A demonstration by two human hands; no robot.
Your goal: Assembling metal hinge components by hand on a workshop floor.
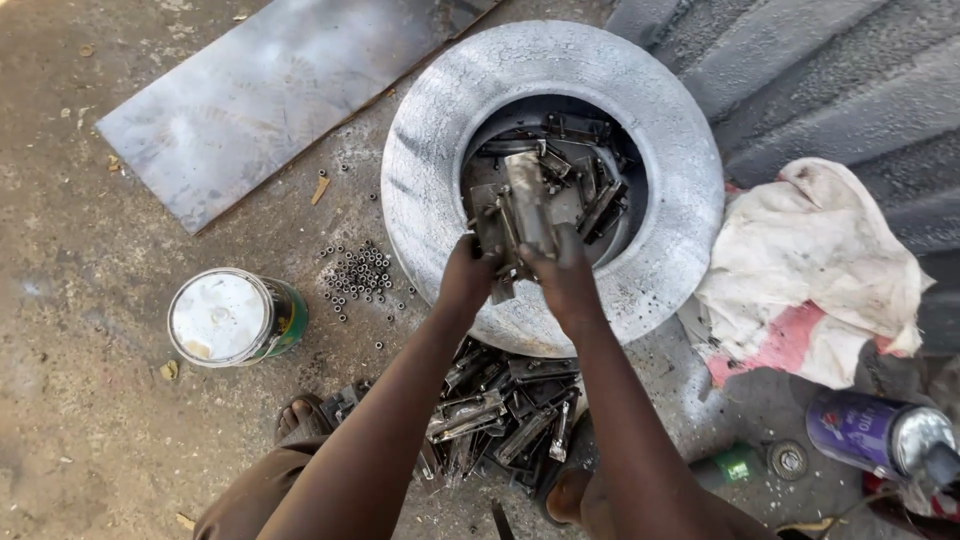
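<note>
A round tin can point(235, 317) with a white lid and a green, yellow-trimmed label lies tilted on the concrete ground point(70, 400), left of a scatter of small nuts point(358, 275). A purple-labelled spray can point(880, 434) with a silver shoulder lies on its side at the lower right, and a small green-labelled object point(737, 466) sits just left of it.

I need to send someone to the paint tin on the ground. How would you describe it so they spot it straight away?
Start at the big grey tyre lying flat in the middle, and look to its lower left, past the scatter of small nuts on the ground. The tin lies tilted there on bare concrete. It is the only round can with green sides and a whitish lid; the other can, far right, is a purple spray can.
</note>
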